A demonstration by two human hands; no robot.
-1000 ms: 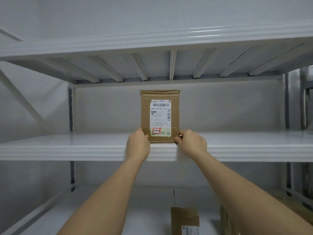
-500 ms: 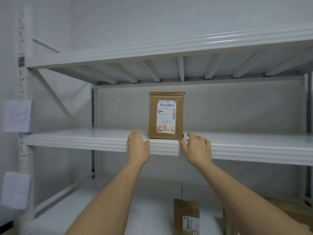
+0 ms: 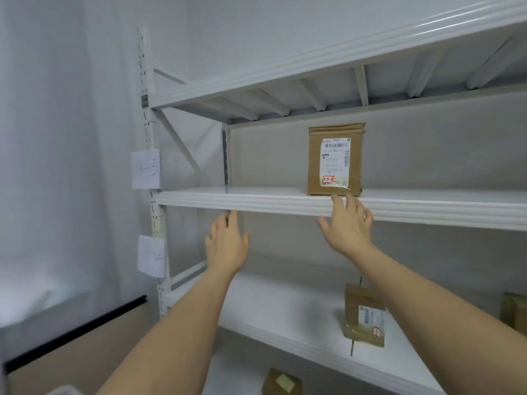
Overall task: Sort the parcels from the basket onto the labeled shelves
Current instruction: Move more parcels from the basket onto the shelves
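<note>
A brown cardboard parcel with a white shipping label and a red-framed "3-3-5" tag stands upright on the middle white shelf. My right hand is open with spread fingers just below and in front of the parcel, over the shelf's front edge, apart from the box. My left hand is open too, lower and to the left, under the shelf edge. Neither hand holds anything. The basket is out of view.
Paper labels hang on the left upright: "3-3" and another below it. The lower shelf carries a taped parcel and another box at the right edge. A small box lies further down. A white wall stands at left.
Both hands let go of the parcel and drew back from the shelf; the left hand dropped below the edge. The view swung left, so the parcel now sits right of centre.
</note>
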